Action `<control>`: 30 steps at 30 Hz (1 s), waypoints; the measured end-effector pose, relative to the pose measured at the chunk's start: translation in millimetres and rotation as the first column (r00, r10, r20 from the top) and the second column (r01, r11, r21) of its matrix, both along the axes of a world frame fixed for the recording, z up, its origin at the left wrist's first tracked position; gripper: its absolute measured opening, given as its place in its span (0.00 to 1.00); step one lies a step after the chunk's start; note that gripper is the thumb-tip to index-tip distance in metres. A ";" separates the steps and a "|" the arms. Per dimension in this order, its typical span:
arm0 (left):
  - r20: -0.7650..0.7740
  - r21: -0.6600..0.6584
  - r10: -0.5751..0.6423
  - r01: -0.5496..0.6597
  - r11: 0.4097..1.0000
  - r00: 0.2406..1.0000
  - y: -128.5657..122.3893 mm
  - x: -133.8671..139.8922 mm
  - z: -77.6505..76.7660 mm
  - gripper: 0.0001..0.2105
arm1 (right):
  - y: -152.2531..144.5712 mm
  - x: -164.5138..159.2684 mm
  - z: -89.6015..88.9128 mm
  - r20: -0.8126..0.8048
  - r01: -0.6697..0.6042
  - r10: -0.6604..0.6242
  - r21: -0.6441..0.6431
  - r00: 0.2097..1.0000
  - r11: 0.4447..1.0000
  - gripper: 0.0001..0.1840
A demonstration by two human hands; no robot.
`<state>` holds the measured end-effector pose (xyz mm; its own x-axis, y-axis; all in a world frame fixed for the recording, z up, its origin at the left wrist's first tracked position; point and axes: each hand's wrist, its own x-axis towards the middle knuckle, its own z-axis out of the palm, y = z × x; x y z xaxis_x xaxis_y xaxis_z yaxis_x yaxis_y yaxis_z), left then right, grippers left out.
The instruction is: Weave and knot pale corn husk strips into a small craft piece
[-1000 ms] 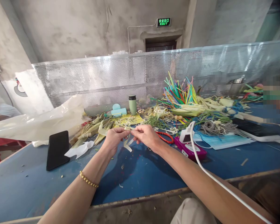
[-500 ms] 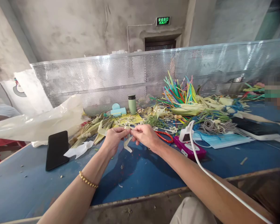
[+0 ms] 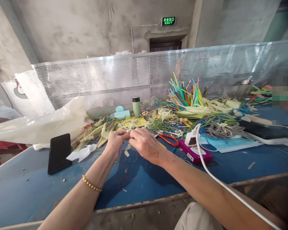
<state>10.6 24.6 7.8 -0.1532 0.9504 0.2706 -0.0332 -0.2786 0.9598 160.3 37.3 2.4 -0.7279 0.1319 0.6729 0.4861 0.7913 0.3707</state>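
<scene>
Over the blue table [image 3: 115,198] my two hands meet, fingertips close together. My left hand [image 3: 115,143] is closed in a pinch on a pale strip [image 3: 127,150] that looks like corn husk; its end hangs below the fingers. Curled over the same spot, my right hand [image 3: 145,143] is closed too, its fingertips against the strip's upper part, which they mostly hide. Just right of that hand lie the red looped handles [image 3: 169,140] of what looks like scissors. Dried husks [image 3: 91,132] lie beyond my left hand.
A black phone [image 3: 60,154] and white scrap [image 3: 83,152] lie left. A purple box [image 3: 196,153] with a charger and white cable [image 3: 212,175] stands right, near a blue mask [image 3: 228,144]. Behind are a green cup [image 3: 136,108], colourful stems [image 3: 184,94] and a perforated metal screen [image 3: 105,83].
My right hand has turned over, so its back now faces up and covers more of the strip. Less of the hanging end shows. My left hand has barely moved.
</scene>
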 end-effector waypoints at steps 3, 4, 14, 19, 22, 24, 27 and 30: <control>0.070 -0.043 -0.017 0.020 0.999 0.997 0.9 -1.4 -0.3 0.11 | -0.3 0.7 1.1 -0.007 -0.078 0.078 -0.012 0.997 0.997 0.14; 0.095 -0.063 -0.028 0.034 0.997 0.995 1.7 -2.0 -0.7 0.11 | -0.3 1.4 1.8 -0.037 -0.105 0.103 -0.047 0.994 0.993 0.14; -0.026 -0.038 -0.020 0.019 0.999 0.999 2.1 0.7 -2.3 0.09 | 4.3 6.2 9.1 -0.643 -0.330 -0.177 -0.586 0.745 0.740 0.15; -0.056 -0.071 -0.101 0.097 0.993 0.993 -0.2 0.9 -1.8 0.09 | 16.2 8.2 8.0 -0.681 -0.396 -0.223 -0.626 0.697 0.672 0.15; -0.051 -0.083 -0.125 0.121 0.989 0.991 0.1 0.4 -1.8 0.08 | 18.9 8.6 6.7 -0.688 -0.428 -0.203 -0.626 0.696 0.652 0.14; -0.042 -0.090 -0.141 0.137 0.987 0.989 0.3 -0.1 -1.9 0.07 | 19.2 8.7 6.4 -0.692 -0.441 -0.201 -0.628 0.693 0.642 0.12; -0.035 -0.087 -0.174 0.170 0.982 0.984 0.8 -1.0 -2.4 0.07 | 19.6 8.7 6.3 -0.694 -0.431 -0.221 -0.631 0.685 0.646 0.10; -0.040 -0.088 -0.214 0.210 0.974 0.976 1.1 -1.6 -2.7 0.07 | 20.2 8.6 5.7 -0.692 -0.444 -0.240 -0.651 0.681 0.616 0.07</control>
